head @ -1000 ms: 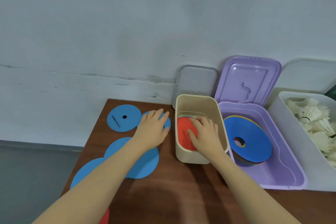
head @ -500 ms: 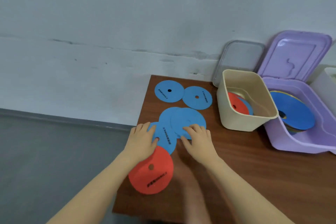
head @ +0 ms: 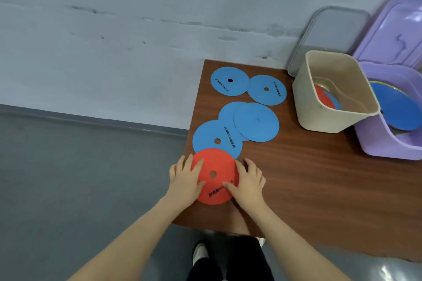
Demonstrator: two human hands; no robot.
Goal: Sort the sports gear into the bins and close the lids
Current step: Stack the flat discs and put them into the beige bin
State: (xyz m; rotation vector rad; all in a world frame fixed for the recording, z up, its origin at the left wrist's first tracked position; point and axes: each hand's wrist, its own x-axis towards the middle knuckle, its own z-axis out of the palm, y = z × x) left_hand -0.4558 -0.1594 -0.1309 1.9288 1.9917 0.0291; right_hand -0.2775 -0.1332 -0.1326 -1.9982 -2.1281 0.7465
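A red flat disc (head: 217, 166) lies at the near left corner of the brown table (head: 308, 178), its far rim overlapping a blue disc (head: 217, 137). My left hand (head: 186, 178) rests on its left side with straight fingers and the thumb on top. My right hand (head: 249, 180) lies at its right edge, thumb pressing on the disc. Several more blue discs (head: 257, 122) lie further back. The beige bin (head: 328, 118) stands open with a red disc (head: 323, 97) in it. The purple bin (head: 383, 146) holds a blue cone stack (head: 397, 107).
The purple lid (head: 392, 34) stands raised against the wall, and a grey lid (head: 328, 29) leans there behind the beige bin. The table's left and front edges run close to my hands. Grey floor lies to the left; my legs and a shoe (head: 201, 255) are below.
My right hand left the beige bin and my left hand left the far blue discs. Both came back over the blue discs to the red disc at the near corner.
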